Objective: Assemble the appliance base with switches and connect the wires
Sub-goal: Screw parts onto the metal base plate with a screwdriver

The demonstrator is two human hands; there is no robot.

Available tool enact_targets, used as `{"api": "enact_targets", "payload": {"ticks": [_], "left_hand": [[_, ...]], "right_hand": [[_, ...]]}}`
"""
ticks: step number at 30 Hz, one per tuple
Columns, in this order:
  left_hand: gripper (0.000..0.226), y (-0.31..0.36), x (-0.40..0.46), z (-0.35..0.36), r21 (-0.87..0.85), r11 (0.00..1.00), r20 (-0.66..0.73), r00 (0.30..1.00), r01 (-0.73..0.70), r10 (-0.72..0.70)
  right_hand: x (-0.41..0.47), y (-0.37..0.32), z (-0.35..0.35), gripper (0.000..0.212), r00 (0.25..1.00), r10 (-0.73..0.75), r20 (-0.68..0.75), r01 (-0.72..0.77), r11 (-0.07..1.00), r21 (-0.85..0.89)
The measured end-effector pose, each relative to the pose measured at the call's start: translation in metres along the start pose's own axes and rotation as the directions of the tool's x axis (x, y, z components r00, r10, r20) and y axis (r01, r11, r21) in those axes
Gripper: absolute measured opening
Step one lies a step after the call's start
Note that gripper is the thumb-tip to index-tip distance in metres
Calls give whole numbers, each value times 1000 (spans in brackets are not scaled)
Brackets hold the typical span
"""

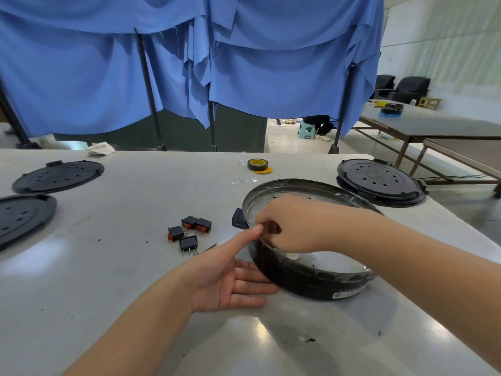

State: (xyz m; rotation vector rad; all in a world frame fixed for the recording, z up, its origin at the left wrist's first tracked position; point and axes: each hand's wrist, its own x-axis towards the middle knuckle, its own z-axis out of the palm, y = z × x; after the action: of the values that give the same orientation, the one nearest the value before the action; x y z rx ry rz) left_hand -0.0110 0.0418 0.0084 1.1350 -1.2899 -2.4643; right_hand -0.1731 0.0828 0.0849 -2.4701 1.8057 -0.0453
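Note:
A round black appliance base (320, 283) with a metal inner plate sits on the table right of centre. My right hand (287, 226) reaches inside its left rim with the fingers curled, pinching something small that I cannot make out. My left hand (230, 278) lies flat against the base's outer left wall, fingers straight, with the thumb raised to the rim beside my right fingers. Several black rocker switches (189, 229) with red faces lie loose on the table left of the base.
Two black perforated round covers (58, 176) lie at the far left, and a stack of them (379, 183) stands behind the base. A roll of black and yellow tape (257, 165) lies mid-table. A blue curtain on poles hangs behind the table.

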Motion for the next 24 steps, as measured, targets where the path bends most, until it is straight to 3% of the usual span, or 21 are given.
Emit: {"api": "enact_targets", "payload": {"ticks": [6,9,12,20,24], "left_hand": [[101,-1,0,0,-12,1000,11,1000,0,0],[98,-1,1,-1,0,1000,9,1000,-1,1],[97,-1,1,-1,2,1000,10,1000,-3,3],[97,0,0,1,-2,1000,5,1000,-4,4],[100,0,0,1,4,1000,9,1000,-3,2]], "right_hand": [[1,-2,3,13,997,7,80,-5,1000,-22],[-2,4,0,3,996,25,84,-32,996,89],[-7,6,-6,20,998,-15,69,-1,976,217],[-2,4,0,14,1000,-8,-8,8,998,64],[-5,5,-4,23,1000,-11,-2,11,983,181]]}}
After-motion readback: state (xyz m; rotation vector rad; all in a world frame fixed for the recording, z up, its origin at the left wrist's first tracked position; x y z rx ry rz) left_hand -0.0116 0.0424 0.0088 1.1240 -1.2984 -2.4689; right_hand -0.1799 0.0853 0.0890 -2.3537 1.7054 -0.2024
